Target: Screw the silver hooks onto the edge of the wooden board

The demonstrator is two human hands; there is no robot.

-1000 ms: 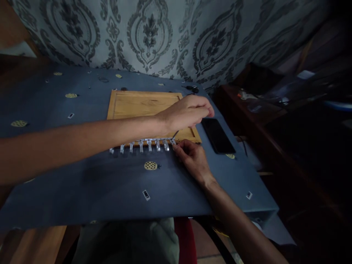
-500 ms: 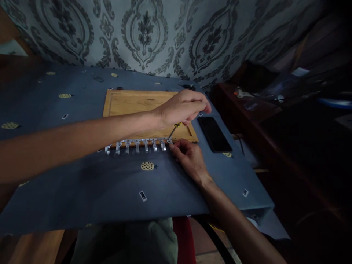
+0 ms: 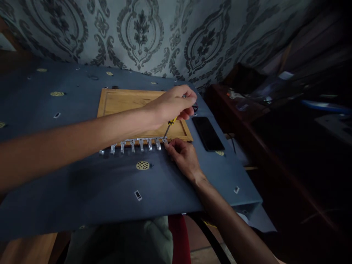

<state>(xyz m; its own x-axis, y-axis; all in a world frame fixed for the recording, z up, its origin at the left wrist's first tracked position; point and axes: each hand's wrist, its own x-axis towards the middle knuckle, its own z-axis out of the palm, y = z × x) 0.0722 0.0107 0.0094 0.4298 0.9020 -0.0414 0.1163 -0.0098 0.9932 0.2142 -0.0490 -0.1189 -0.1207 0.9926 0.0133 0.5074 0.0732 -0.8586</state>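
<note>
Head view: screwdriver [image 3: 172,122] partly hidden

Seemingly a home: patterned curtain [image 3: 140,33], pineapple-print tablecloth [image 3: 170,190].

To the right of our right hand [image 3: 183,157] and slightly beyond it, we have a dark phone [image 3: 208,134] lying flat on a blue-grey tablecloth [image 3: 82,198]. A yellow pineapple print [image 3: 143,165] shows to the left of that hand, and a small printed label [image 3: 138,195] sits nearer to us. Beyond our left hand [image 3: 177,104] we face a patterned curtain [image 3: 140,33], grey with dark scrollwork. Well off to the right of both hands we see a reddish-brown ledge [image 3: 233,110], and past it a blue object [image 3: 324,106] too dim to name. Nearer to us than both hands, below the tablecloth's edge, we make out greenish cloth [image 3: 158,236] with something red [image 3: 178,238] beside it.
</note>
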